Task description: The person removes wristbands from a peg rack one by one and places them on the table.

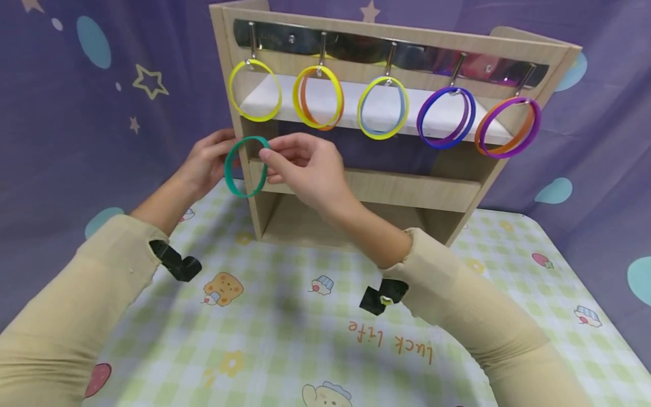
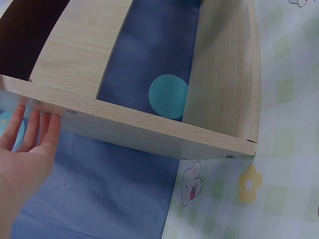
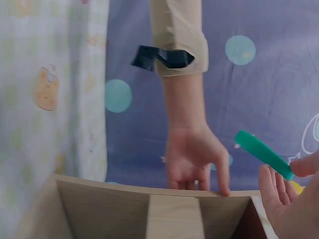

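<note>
A green silicone wristband (image 1: 230, 180) hangs from my right hand (image 1: 317, 175), pinched at its right edge between thumb and fingertips. In the right wrist view the green band (image 3: 264, 154) appears nearly edge-on. My left hand (image 1: 205, 161) rests against the left side panel of a wooden rack (image 1: 422, 192). In the left wrist view the fingers of the left hand (image 2: 30, 149) lie fairly straight against that panel's outer face. Above the right hand, a yellow band (image 1: 232, 107) hangs on the leftmost hook (image 1: 252, 37).
Further right, other hooks carry paired bands: yellow with orange (image 1: 296, 104), yellow with light blue (image 1: 360, 116), blue with purple (image 1: 420, 121), and purple with orange (image 1: 536, 127). A white shelf (image 1: 351, 104) lies behind them. The rack stands on a checked tablecloth (image 1: 274, 339) before a purple curtain (image 1: 168, 34).
</note>
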The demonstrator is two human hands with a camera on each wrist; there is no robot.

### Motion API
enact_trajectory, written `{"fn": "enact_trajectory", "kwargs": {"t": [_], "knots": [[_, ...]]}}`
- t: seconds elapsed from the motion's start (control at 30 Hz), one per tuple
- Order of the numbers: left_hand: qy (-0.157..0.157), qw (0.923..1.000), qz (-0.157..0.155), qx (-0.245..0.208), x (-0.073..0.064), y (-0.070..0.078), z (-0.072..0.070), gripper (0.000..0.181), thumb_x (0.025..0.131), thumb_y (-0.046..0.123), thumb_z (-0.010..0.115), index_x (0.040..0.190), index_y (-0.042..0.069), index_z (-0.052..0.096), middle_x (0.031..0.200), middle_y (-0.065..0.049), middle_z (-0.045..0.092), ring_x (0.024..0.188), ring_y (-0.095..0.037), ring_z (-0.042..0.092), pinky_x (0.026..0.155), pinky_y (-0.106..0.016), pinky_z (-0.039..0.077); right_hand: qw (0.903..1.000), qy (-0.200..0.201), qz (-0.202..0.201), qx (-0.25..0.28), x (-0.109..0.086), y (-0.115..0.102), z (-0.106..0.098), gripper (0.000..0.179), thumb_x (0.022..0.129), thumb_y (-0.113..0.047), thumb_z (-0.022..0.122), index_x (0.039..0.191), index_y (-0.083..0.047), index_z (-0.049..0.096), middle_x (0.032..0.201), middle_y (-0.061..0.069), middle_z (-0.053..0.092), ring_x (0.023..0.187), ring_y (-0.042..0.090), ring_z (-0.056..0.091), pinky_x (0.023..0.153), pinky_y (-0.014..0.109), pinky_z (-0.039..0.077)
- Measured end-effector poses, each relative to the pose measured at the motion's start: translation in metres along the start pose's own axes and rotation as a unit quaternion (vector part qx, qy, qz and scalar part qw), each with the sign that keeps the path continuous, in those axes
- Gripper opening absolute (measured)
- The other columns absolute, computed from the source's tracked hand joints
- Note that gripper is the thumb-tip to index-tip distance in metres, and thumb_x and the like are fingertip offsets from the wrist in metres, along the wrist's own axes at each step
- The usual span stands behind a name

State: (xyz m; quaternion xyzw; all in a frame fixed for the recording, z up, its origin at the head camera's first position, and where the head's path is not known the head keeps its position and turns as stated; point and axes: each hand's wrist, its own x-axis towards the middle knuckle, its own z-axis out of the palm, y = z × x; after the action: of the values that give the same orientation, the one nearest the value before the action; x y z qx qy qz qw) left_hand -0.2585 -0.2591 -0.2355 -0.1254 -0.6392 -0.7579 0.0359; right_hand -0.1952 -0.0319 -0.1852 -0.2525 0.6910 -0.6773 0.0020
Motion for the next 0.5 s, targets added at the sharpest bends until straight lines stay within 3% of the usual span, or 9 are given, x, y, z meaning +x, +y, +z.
{"fn": "enact_trajectory", "kwargs": {"t": [0.27, 0.5], "knots": [[-0.008, 0.9999, 0.004, -0.008, -0.001, 0.002, 0.001, 0.023, 0.095, 0.014, 0.057, 0.118, 0.01, 0.053, 0.109, 0.005, 0.061, 0.102, -0.008, 0.057, 0.087, -0.021, 0.047, 0.9924, -0.033, 0.116, 0.026, -0.01, 0.022, 0.0, 0.021, 0.092, -0.009, 0.064, 0.107, 0.005, 0.066, 0.082, 0.005, 0.067, 0.063, 0.009, 0.066, 0.078, 0.035, 0.06], [-0.014, 0.9997, 0.006, -0.021, -0.001, 0.002, 0.003, 0.02, 0.095, 0.012, 0.056, 0.115, 0.009, 0.053, 0.105, 0.004, 0.063, 0.1, -0.01, 0.057, 0.087, -0.021, 0.047, 0.9772, -0.044, 0.206, 0.027, -0.017, 0.046, 0.004, 0.023, 0.092, -0.011, 0.064, 0.11, 0.004, 0.067, 0.095, 0.013, 0.07, 0.063, 0.007, 0.065, 0.08, 0.03, 0.059]]}}
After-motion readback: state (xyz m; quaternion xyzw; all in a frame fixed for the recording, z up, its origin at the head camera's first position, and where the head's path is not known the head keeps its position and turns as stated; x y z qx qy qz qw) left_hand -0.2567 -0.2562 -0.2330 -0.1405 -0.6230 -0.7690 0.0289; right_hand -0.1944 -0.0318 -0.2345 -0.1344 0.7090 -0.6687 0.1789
